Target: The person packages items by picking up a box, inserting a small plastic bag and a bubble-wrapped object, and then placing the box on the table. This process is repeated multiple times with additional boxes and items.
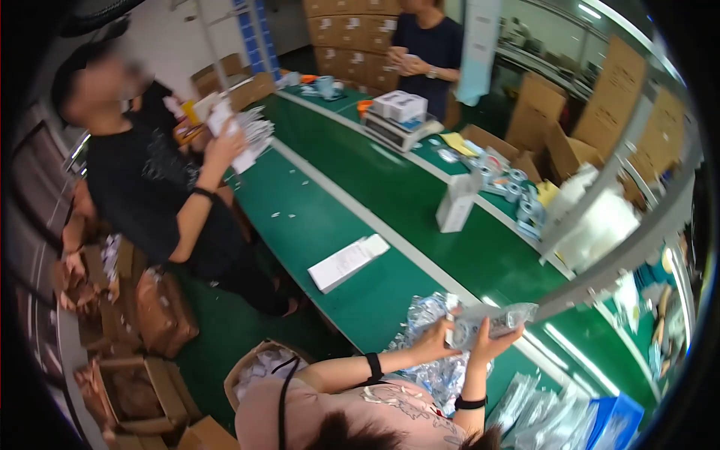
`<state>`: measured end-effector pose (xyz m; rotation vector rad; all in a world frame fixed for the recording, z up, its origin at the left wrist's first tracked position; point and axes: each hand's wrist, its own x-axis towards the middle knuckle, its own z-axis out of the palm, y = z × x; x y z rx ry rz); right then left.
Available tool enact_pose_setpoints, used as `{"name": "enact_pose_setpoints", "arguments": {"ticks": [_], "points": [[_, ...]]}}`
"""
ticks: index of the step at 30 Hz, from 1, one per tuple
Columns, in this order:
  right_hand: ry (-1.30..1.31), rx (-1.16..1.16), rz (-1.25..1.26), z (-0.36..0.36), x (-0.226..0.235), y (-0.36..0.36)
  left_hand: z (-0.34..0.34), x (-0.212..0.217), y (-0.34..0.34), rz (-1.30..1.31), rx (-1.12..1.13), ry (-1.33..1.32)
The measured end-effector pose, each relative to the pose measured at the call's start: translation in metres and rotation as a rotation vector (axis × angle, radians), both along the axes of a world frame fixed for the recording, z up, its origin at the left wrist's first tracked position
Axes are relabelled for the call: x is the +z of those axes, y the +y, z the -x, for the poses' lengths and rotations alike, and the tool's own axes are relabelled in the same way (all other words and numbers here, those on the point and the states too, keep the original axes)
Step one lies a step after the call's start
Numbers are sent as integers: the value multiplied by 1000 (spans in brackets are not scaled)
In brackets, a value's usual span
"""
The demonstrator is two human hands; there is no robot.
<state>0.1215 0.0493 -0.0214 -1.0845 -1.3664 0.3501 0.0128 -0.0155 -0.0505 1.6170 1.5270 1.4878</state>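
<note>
Between my two hands is a transparent plastic bag with a grey and white item inside (487,322); what the item is, I cannot make out. My left hand (431,343) grips the bag's left end with bent fingers. Under its right part, my right hand (493,343) has its fingers around the bag. Below and left of the bag lies a pile of shiny transparent packets with blue parts (431,311), close to my left hand. A long white carton (349,262) lies on the green table (281,199), farther off to the left.
A white box (457,202) stands upright on the green conveyor belt (390,184). Flat plastic bags (532,412) lie near right beside a blue sheet (616,421). A co-worker in black (161,172) holds white cartons at left; another person (427,56) stands beyond a scale (397,133).
</note>
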Motion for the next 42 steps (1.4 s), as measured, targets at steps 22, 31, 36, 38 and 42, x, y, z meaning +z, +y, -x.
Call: {"name": "enact_pose_setpoints", "arguments": {"ticks": [22, 31, 36, 38, 42], "points": [[-632, 558, 270, -37, 25, -24, 27, 51, -6, 72, -184, 145], [-538, 428, 389, -20, 19, -8, 20, 61, 5, 132, -75, 392], [-165, 552, 588, -37, 12, -8, 31, 65, 2, 184, 43, 400], [-238, 466, 610, -48, -23, -10, 34, 66, -1, 216, 59, 402], [-1089, 173, 287, -64, -70, -42, 39, 71, -1, 289, 74, 421]]}}
